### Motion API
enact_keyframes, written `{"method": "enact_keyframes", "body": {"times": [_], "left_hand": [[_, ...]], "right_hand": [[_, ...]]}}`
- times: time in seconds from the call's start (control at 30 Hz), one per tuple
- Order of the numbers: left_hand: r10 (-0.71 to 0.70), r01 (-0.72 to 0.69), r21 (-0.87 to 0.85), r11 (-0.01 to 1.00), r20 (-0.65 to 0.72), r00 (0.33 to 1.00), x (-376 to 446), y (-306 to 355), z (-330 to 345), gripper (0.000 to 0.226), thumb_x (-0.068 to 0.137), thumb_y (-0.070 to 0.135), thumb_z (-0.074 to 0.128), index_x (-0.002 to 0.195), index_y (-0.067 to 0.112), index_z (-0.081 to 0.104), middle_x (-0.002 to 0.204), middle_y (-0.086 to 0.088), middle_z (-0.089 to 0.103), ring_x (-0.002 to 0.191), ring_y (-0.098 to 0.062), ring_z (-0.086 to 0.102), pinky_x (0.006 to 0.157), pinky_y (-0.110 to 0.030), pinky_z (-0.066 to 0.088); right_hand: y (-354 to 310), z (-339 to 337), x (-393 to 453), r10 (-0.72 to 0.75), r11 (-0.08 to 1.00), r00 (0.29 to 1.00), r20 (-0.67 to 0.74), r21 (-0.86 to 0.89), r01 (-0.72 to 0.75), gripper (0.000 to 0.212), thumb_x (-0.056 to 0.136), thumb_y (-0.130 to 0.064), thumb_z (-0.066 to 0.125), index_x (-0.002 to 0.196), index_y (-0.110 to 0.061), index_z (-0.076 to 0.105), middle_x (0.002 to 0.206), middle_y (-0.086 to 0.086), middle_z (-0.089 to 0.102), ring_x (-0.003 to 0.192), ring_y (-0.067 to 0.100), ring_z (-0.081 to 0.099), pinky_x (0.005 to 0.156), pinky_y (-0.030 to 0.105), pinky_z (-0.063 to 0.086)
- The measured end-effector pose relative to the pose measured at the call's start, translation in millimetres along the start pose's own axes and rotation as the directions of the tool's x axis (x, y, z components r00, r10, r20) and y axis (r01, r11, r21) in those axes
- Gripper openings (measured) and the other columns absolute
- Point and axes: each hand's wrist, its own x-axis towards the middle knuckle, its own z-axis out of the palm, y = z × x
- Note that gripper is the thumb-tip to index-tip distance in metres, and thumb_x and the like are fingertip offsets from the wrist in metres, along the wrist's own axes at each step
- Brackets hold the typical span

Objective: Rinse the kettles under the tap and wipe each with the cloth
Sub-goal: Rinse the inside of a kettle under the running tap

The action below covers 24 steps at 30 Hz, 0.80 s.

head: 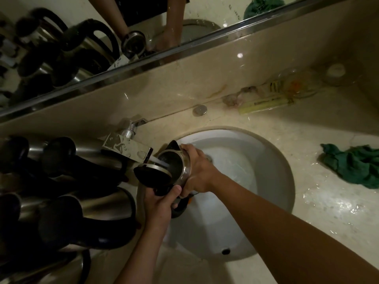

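- here, head view: a steel kettle is tipped toward the tap over the white basin, lid open so the stream runs inside.
- the right hand wraps its polished body; the left hand is clenched on the black handle.
- more shiny, rounded kettles crowd the left counter.
- the crumpled green cloth waits on wet marble, well apart.

The kettle is over the sink, under the tap. More kettles stand left. The cloth lies right.
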Motion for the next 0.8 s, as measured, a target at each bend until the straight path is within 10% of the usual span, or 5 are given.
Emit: {"method": "enact_keyframes", "body": {"times": [0.8], "left_hand": [[-0.024, 0.025, 0.034, 0.999, -0.006, 1.0, -0.3, -1.8, -1.1, 0.067, 0.066, 0.021, 0.079, 0.13, 0.02, 0.058, 0.113, -0.005, 0.074, 0.087, -0.014, 0.073, 0.06, -0.037, 0.053]], "right_hand": [[3.1, 0.4, -0.7, -0.005, 1.0, 1.0, 0.001, -0.001, 0.005, 0.141, 0.046, -0.028, 0.102, 0.158, -0.033, 0.016, 0.16, 0.004, 0.025, 0.146, 0.034, 0.035, 0.113, 0.048, 0.047]]}}
